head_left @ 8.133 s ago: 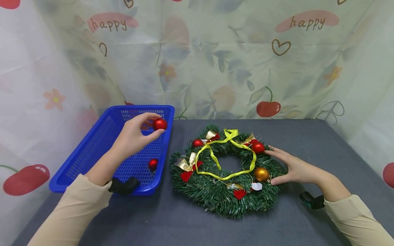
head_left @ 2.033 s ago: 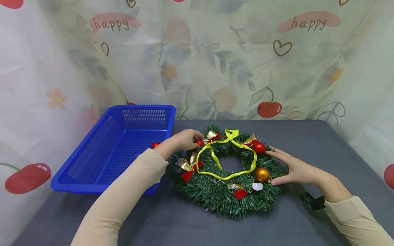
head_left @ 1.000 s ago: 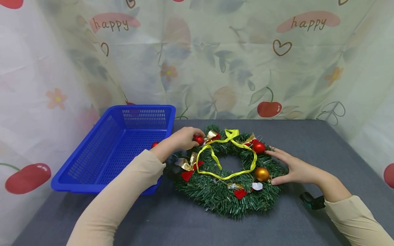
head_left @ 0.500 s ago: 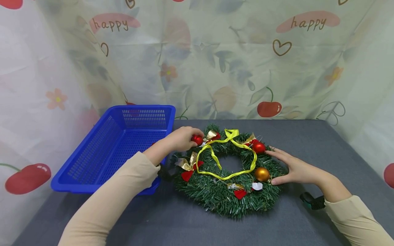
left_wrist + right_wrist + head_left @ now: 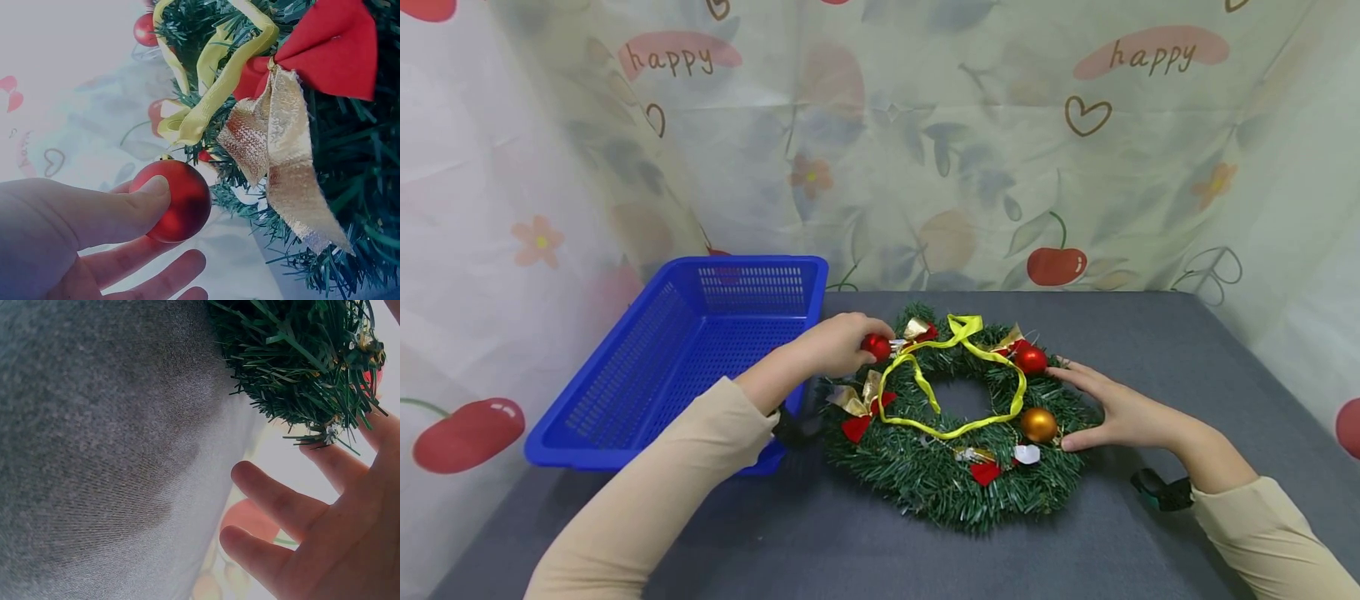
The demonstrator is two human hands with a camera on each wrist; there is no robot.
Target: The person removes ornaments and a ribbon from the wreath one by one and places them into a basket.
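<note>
In the head view, a green wreath [image 5: 955, 492] lies on the table, decorated with bows, baubles and a yellow ribbon [image 5: 951, 435]. My left hand [image 5: 838, 343] is at its upper left, pinching a red bauble [image 5: 876, 347] between thumb and fingers. The left wrist view shows the thumb across this bauble [image 5: 181, 200], close to a red bow [image 5: 331, 53] with gold tails. My right hand [image 5: 1131, 412] touches the wreath's right edge, fingers spread. Nearest to it are another red bauble [image 5: 1031, 360] and a gold bauble [image 5: 1038, 425]. In the right wrist view, fingertips meet the green tips.
A blue basket [image 5: 625, 458] stands left of the wreath. My left forearm hides its near right part. The table [image 5: 1150, 325] has a dark grey cover. A printed curtain [image 5: 887, 167] hangs behind and at both sides.
Eight seconds ago my left hand held a red bauble over the basket; now it holds one at the wreath. Over the last second that bauble has shifted slightly left. My right hand stays put.
</note>
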